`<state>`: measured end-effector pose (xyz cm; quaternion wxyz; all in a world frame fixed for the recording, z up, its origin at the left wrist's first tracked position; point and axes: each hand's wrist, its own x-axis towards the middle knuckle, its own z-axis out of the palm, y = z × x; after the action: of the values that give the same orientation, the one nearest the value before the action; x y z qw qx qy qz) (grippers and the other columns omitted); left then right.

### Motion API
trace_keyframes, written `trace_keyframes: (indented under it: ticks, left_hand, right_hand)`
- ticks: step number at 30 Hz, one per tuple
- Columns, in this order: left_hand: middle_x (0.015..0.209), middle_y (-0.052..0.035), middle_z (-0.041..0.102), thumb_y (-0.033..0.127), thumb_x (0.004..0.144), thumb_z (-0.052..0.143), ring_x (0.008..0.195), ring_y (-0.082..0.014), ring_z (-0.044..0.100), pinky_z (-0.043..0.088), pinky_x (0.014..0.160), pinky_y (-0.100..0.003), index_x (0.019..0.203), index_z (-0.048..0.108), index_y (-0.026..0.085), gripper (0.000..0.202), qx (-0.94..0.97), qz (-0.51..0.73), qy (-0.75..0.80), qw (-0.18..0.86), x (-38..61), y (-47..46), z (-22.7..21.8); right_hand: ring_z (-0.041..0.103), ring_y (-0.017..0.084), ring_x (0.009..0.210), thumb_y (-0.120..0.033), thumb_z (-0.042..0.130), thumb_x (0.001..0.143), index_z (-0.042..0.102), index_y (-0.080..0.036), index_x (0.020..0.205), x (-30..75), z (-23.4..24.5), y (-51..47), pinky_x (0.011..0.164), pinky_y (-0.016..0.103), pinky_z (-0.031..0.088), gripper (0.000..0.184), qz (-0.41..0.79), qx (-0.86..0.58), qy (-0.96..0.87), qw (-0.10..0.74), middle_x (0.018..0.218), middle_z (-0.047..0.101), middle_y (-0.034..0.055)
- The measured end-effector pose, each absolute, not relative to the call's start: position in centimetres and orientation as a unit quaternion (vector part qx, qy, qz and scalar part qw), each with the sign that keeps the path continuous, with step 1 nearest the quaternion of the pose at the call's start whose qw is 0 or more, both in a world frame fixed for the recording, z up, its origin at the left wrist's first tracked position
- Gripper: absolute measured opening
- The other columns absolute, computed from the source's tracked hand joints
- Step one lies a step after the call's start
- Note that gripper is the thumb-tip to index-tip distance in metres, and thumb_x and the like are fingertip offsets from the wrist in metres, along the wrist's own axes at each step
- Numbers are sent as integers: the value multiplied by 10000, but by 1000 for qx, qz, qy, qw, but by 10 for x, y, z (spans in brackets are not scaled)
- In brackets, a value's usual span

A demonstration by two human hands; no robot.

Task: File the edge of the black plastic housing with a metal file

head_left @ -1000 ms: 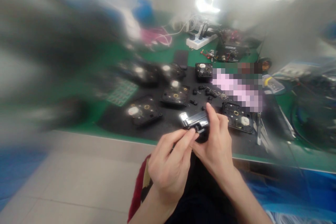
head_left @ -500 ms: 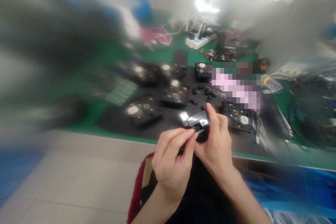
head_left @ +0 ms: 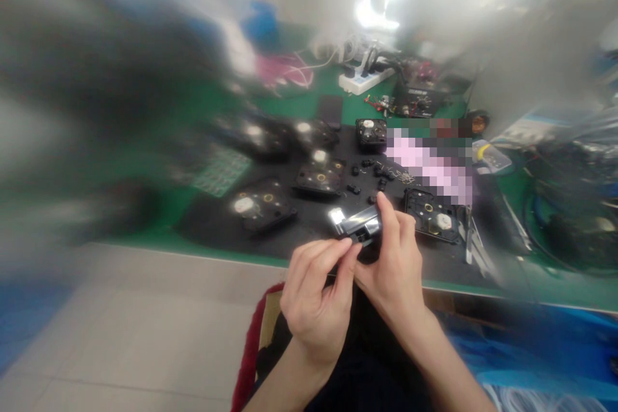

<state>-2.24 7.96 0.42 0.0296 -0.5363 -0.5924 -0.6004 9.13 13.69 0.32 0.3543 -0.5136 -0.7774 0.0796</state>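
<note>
My right hand (head_left: pixel 398 264) is closed around a shiny silver-and-black part (head_left: pixel 360 222), gripping its right end between forefinger and thumb. The part is held tilted over the front of the black mat (head_left: pixel 217 222). My left hand (head_left: pixel 316 293) has its thumb and forefinger pinched together at the lower edge of that part, by its dark underside. Whatever lies between those fingertips is too small to make out. Just beyond the hands are several small black pieces (head_left: pixel 354 189). A black housing (head_left: pixel 429 214) with a white round piece lies right of my right hand.
More black housings (head_left: pixel 318 177) lie on the mat, with thin metal pins (head_left: pixel 404 177) behind. Tweezers (head_left: pixel 468 235) are at the right. A white power strip (head_left: pixel 364 80) and a black device with a knob (head_left: pixel 415 100) stand at the back of the green bench.
The view has shifted slightly, so the bench items sit a little differently in the picture. Both hands keep the same hold on the silver-and-black part.
</note>
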Motion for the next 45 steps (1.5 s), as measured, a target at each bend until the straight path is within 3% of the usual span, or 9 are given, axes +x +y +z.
trace_keyframes:
  ticks: [23, 26, 32, 40, 45]
  left_hand:
    - [1030, -49, 736, 54, 914, 820, 962, -209, 707, 599, 869, -377, 1163, 719, 200, 306, -530, -594, -603, 41, -14, 80, 3]
    - [1096, -73, 693, 111, 915, 836, 1007, -219, 688, 604, 891, -378, 1203, 704, 195, 327, -515, -591, -619, 42, -15, 80, 5]
    - [1338, -139, 640, 251, 923, 854, 1255, -295, 640, 551, 1102, -466, 1419, 608, 178, 559, -563, -556, -611, 8, -31, 86, 4]
    - [1259, -109, 692, 315, 942, 829, 1157, -293, 682, 529, 1072, -448, 1313, 684, 207, 413, -588, -537, -604, -46, -46, 94, -4]
    - [1298, -105, 693, 393, 938, 830, 1161, -332, 675, 513, 1082, -498, 1380, 693, 246, 485, -615, -513, -598, -37, -52, 97, 1]
  right_hand:
    - [687, 321, 1116, -365, 631, 958, 289, -257, 1683, 90, 2, 131, 847, 488, 658, 809, 80, -531, -765, 354, 1313, 591, 159]
    - [701, 328, 1117, -440, 718, 923, 274, -257, 1687, 91, 1, 130, 819, 479, 665, 903, 82, -528, -766, 358, 1325, 591, 165]
    - [699, 335, 1150, -521, 800, 879, 268, -253, 1689, 91, -3, 130, 821, 476, 675, 1006, 89, -533, -763, 355, 1355, 593, 166]
    - [654, 322, 1256, -519, 745, 923, 227, -228, 1700, 89, 1, 129, 950, 477, 662, 978, 118, -532, -759, 355, 1422, 582, 182]
    - [606, 333, 1319, -459, 782, 893, 166, -237, 1710, 90, 3, 128, 1033, 513, 639, 1047, 142, -517, -767, 352, 1514, 548, 174]
